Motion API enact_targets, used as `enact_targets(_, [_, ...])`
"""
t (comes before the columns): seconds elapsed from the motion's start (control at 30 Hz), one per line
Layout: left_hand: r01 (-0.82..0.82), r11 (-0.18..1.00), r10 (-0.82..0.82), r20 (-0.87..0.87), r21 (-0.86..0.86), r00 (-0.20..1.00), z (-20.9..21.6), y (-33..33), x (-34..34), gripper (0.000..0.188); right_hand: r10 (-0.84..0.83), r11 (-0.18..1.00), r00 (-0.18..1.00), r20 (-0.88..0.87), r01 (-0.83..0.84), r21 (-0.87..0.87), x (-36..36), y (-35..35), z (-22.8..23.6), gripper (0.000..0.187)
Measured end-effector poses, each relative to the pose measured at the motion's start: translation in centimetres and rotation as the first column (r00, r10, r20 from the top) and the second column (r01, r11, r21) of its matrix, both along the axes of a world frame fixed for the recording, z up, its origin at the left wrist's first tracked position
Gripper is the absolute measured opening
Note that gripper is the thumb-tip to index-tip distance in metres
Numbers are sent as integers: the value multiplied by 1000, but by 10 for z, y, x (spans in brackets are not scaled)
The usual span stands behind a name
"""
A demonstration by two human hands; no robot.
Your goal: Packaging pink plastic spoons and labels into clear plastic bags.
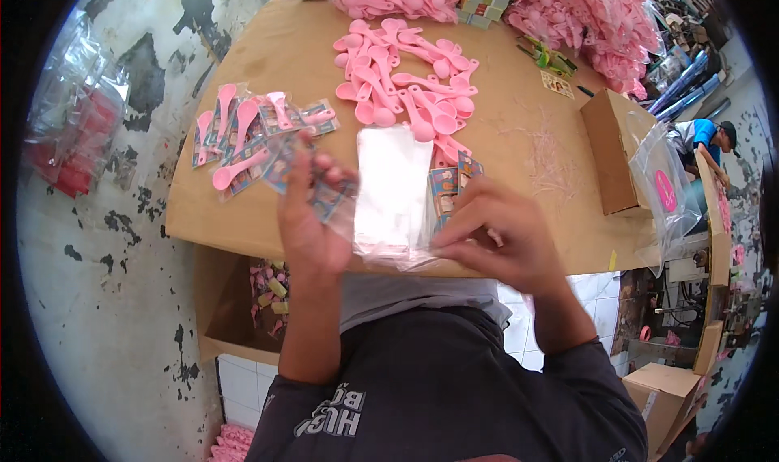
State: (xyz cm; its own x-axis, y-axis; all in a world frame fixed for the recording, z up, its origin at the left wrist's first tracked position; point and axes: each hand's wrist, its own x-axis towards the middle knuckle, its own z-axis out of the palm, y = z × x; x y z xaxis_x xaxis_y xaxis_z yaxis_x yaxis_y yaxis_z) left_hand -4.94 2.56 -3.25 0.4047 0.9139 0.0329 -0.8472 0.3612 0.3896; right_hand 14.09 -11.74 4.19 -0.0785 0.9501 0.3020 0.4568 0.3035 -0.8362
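My left hand is raised over the table's near side, fingers partly curled round a clear plastic bag with a blue printed card in it. Motion smears its fingertips. To its right lies a stack of clear plastic bags, bright with glare. My right hand pinches the film at the stack's lower right corner, thumb against forefinger. Partly behind that hand are blue printed cards. Beyond the stack spreads a heap of pink plastic spoons. Left of my left hand lie several bagged spoons with cards.
Large bags of pink spoons stand at the far right. A cardboard box and a hanging clear bag flank the table's right edge. Pink strands lie on the brown tabletop. Another person sits at the right.
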Motion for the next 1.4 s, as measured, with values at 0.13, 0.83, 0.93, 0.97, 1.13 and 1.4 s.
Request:
enact_targets(0.13, [-50, 998, 52, 41, -41, 998, -5, 6, -19, 31, 320, 905, 822, -471, -413, -106, 97, 11, 26, 33])
enact_targets(0.83, [-26, 987, 75, -303, 161, 950, 5, -39, -3, 48, -428, 902, 621, 657, 339, 268, 147, 276, -75, 36])
enact_targets(0.93, [-35, 987, 81, -303, 154, 950, 1, -36, -7, 48, -450, 892, 638, 626, 287, 349, 154, 270, -78, 37])
enact_targets(0.97, [-35, 987, 82, -304, 156, 949, 0, -35, -8, 48, -449, 883, 692, 565, 250, 396, 158, 265, -78, 36])
enact_targets(1.13, [-41, 987, 83, -271, 157, 959, -4, -28, -9, 46, -535, 824, 642, 549, 255, 505, 156, 209, -36, 28])
enact_targets(1.4, [-289, 947, 281, 75, 138, 957, -14, 3, -11, 42, -509, 846, 835, -211, 530, 56, 109, 60, 6, 17])
